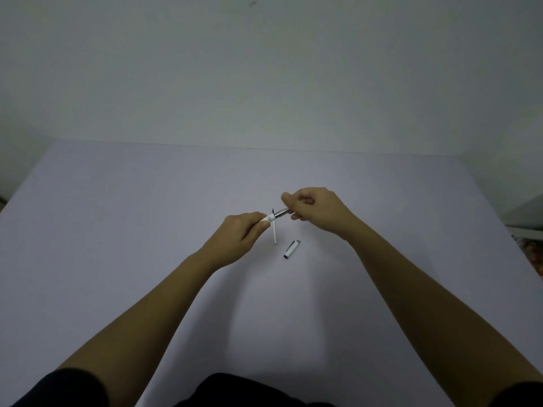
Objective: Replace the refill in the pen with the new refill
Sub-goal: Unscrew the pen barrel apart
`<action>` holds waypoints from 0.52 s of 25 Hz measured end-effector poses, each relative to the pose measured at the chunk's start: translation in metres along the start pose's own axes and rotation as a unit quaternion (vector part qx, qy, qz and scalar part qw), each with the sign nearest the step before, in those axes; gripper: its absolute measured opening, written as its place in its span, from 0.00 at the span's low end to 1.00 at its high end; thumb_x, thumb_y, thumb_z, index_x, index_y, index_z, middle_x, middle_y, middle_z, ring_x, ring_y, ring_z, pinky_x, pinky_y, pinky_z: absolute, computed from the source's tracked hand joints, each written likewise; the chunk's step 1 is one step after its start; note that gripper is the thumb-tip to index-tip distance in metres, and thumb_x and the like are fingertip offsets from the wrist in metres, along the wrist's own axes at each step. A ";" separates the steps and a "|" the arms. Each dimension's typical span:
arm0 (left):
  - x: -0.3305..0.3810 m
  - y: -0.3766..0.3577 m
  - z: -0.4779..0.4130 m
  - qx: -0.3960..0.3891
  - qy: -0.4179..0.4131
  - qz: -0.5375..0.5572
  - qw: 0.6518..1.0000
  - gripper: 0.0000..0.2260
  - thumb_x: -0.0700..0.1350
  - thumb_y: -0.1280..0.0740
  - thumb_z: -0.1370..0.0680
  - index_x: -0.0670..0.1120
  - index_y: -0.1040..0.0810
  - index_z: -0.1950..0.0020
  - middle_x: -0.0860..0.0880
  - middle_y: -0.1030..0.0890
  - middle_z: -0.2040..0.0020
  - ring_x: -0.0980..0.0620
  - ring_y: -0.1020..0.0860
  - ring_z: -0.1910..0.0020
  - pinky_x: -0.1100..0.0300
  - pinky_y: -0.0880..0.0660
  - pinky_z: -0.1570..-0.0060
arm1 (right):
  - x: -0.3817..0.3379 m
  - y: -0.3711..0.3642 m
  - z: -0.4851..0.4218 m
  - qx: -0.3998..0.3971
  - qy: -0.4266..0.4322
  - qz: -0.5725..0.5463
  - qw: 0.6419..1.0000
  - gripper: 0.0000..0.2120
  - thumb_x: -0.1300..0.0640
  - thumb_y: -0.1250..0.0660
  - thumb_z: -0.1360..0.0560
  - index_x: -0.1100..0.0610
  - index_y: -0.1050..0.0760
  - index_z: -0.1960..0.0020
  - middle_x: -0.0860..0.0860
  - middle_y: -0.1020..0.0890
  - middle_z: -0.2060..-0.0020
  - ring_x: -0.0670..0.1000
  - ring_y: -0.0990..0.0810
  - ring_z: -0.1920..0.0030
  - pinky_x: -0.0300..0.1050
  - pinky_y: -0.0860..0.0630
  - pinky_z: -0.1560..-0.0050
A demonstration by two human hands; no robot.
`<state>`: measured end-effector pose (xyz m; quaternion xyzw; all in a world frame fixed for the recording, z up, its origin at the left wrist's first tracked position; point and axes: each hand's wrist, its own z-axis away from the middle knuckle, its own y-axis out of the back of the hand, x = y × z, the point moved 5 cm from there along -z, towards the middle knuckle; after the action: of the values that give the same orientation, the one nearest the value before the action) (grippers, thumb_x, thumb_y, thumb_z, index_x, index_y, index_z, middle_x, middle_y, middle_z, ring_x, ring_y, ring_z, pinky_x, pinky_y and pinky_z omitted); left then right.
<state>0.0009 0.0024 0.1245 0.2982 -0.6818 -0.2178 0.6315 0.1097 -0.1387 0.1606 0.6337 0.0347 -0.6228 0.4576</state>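
Observation:
My left hand grips the white barrel of the pen, most of it hidden in my fist. My right hand pinches the pen's silver front section between thumb and fingers. The two parts meet in the air above the table. A thin white refill lies on the table just below the pen, pointing toward me. The white pen cap with a silver end lies on the table to the right of the refill.
The pale lilac table stretches wide around both hands, with a plain wall behind its far edge. Some grey and patterned objects sit past the table's right edge.

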 end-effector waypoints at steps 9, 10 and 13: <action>-0.015 -0.010 0.010 0.023 0.059 0.113 0.992 0.11 0.52 0.44 0.19 0.58 0.26 0.40 0.56 0.23 0.65 0.62 0.27 0.67 0.73 0.31 0.66 | -0.001 0.012 -0.004 0.044 0.008 -0.155 0.987 0.04 0.51 0.29 0.29 0.49 0.21 0.55 0.50 0.17 0.61 0.47 0.15 0.58 0.41 0.20 0.54; -0.018 -0.014 0.012 0.023 0.068 0.135 0.988 0.11 0.52 0.44 0.19 0.58 0.26 0.41 0.56 0.23 0.64 0.61 0.27 0.68 0.72 0.30 0.66 | -0.002 0.013 -0.005 0.050 0.009 -0.167 0.985 0.04 0.52 0.29 0.29 0.49 0.22 0.55 0.49 0.16 0.61 0.46 0.15 0.58 0.40 0.20 0.54; -0.024 -0.023 0.019 0.028 0.092 0.190 0.977 0.09 0.51 0.45 0.19 0.59 0.25 0.45 0.55 0.22 0.63 0.60 0.25 0.68 0.69 0.26 0.64 | -0.002 0.018 -0.009 0.084 0.012 -0.233 0.969 0.05 0.54 0.27 0.30 0.50 0.23 0.58 0.49 0.16 0.63 0.45 0.16 0.59 0.36 0.20 0.57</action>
<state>-0.0139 0.0004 0.0894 0.1998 -0.6708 -0.0463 0.7127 0.1269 -0.1427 0.1707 0.6518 0.1349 -0.7053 0.2441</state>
